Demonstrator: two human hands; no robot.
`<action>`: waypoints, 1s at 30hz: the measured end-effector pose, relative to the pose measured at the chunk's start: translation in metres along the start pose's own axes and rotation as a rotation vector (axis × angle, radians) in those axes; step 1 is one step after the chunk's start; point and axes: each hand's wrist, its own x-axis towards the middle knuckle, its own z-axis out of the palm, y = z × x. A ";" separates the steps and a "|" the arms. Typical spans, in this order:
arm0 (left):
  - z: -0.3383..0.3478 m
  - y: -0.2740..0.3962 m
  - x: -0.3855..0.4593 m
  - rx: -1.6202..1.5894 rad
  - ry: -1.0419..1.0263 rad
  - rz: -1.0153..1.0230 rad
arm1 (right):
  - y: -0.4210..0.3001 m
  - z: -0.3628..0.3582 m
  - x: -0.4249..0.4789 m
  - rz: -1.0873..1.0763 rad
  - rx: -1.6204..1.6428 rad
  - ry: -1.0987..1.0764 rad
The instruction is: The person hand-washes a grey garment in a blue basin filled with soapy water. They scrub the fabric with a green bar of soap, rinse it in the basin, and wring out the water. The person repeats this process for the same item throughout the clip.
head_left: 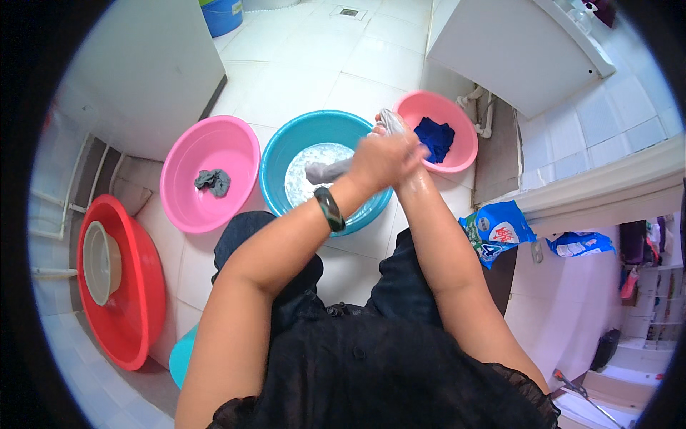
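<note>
My left hand (381, 156), blurred, grips a wet light-grey cloth (335, 170) and lies across my right hand (408, 132). Part of the cloth bunches up over the fingers of my right hand, which is largely hidden behind the left. From my left hand the other end trails over a teal basin (276, 161). Whitish, sudsy water (300, 187) fills the bottom of that basin. Both hands are above the basin's right rim, and a dark green bangle (329, 209) circles my left wrist.
A pink basin (177, 177) at left holds a dark grey cloth (213, 182). A salmon-pink basin (465, 115) at right holds a dark blue cloth (434, 139). A red basin (147, 300) leans left. Blue detergent bags (498, 228) lie right; pipes (485, 115) run beneath a cabinet.
</note>
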 end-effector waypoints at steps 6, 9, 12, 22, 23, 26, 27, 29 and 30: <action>-0.008 -0.013 0.006 -0.177 0.141 -0.600 | -0.001 0.030 -0.017 0.097 -0.046 -0.045; -0.007 0.017 -0.004 -0.184 0.063 0.040 | -0.008 0.025 -0.015 0.145 -0.124 0.138; 0.006 -0.012 0.004 -0.175 0.164 -0.367 | 0.002 0.013 -0.007 0.204 0.017 -0.240; 0.009 -0.020 -0.003 -0.265 0.193 -0.355 | 0.012 0.000 -0.002 0.010 -0.036 -0.235; 0.009 -0.033 0.001 -0.289 0.291 -0.459 | 0.014 0.004 -0.001 0.109 -0.004 -0.044; 0.008 -0.037 0.000 -0.220 0.202 -0.569 | 0.010 0.012 -0.004 0.072 -0.038 0.059; 0.011 -0.034 -0.001 -0.189 0.258 -0.538 | 0.008 0.016 -0.004 0.064 -0.022 0.111; 0.011 -0.011 -0.009 -0.109 0.183 -0.086 | -0.001 0.016 -0.007 0.188 0.099 -0.092; 0.012 -0.011 -0.011 -0.077 0.156 -0.029 | 0.004 0.016 -0.006 0.249 0.172 -0.264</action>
